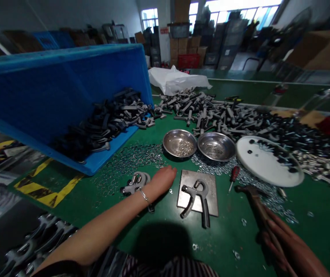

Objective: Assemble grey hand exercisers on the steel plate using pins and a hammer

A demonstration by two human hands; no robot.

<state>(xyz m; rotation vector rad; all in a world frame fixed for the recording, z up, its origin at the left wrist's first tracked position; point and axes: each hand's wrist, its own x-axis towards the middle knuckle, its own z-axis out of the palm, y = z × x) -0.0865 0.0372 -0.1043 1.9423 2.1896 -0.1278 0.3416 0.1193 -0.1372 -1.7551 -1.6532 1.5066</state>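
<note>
Grip trainer (204, 204) lies on the metal plate (213, 192). Right of the plate, right hand (293, 244) clutches a hammer (257, 204); just left, left hand (166, 177), can't tell if it's holding anything. Red sign (164, 30) way behind: unreadable.

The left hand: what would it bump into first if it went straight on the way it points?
Probably the left steel bowl, toward its right side. How high the left hand sits is unclear, so it might pass over.
</note>
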